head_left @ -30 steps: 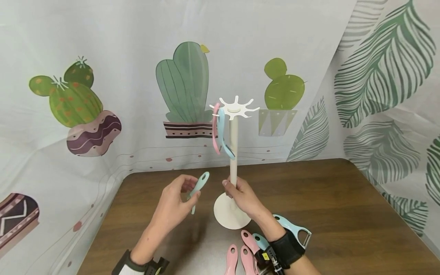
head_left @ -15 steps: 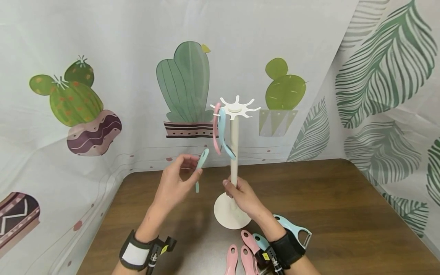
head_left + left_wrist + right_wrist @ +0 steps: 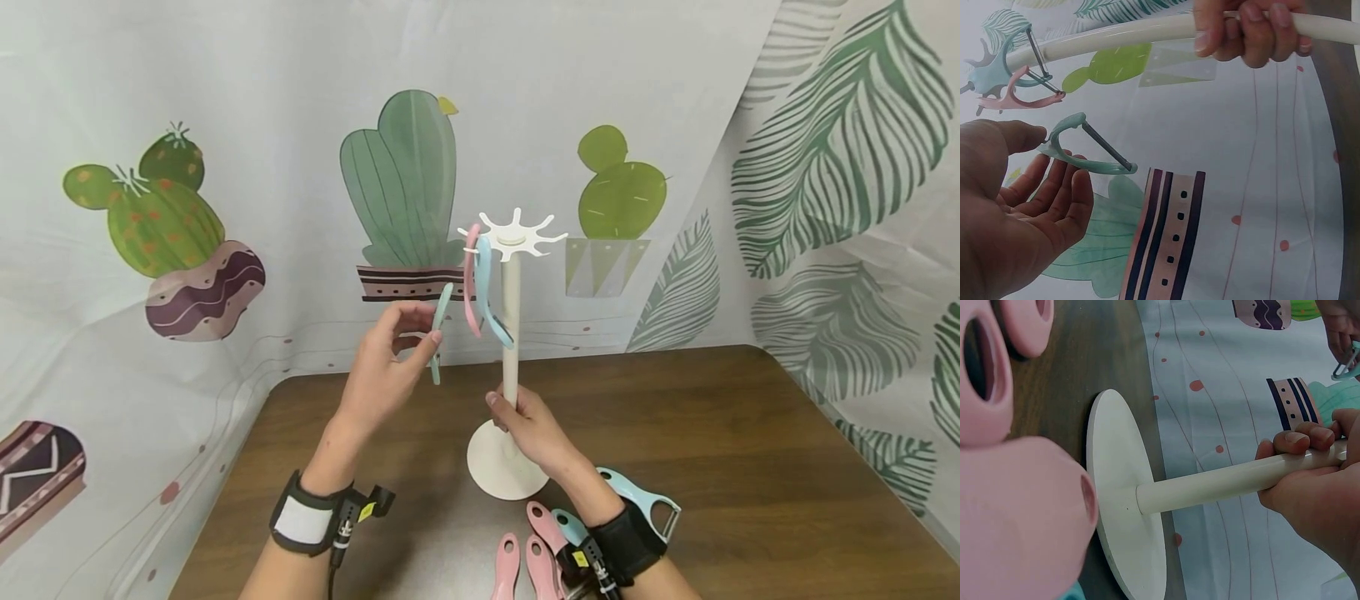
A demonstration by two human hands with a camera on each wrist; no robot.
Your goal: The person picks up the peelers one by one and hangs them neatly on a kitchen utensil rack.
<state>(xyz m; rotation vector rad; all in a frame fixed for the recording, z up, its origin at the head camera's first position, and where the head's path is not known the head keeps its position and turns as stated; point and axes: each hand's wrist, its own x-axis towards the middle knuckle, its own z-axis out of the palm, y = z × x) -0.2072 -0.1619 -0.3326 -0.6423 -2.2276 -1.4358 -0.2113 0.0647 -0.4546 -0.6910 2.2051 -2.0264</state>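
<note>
A mint-green Y-shaped peeler (image 3: 442, 307) is pinched by its handle between thumb and fingers of my left hand (image 3: 378, 371), in the air left of a white stand (image 3: 511, 321). Its metal blade faces away from the palm in the left wrist view. My right hand (image 3: 534, 429) grips the stand's pole low down, above the round base (image 3: 504, 477). From the hooked top hang a pink peeler (image 3: 470, 287) and a light-blue peeler (image 3: 484, 279), side by side on the left. The held peeler is close to these two but apart from them.
On the wooden table (image 3: 712, 425), another light-blue peeler (image 3: 633, 493) lies beside my right wrist. Several pink handles, one of them a pink handle (image 3: 507, 562) at the front, lie before the base with a blue one. A printed cloth (image 3: 285, 167) hangs behind.
My left hand has risen with the mint-green peeler from low beside the stand to near the hanging peelers, and the peeler has turned more upright. My right hand stays on the pole.
</note>
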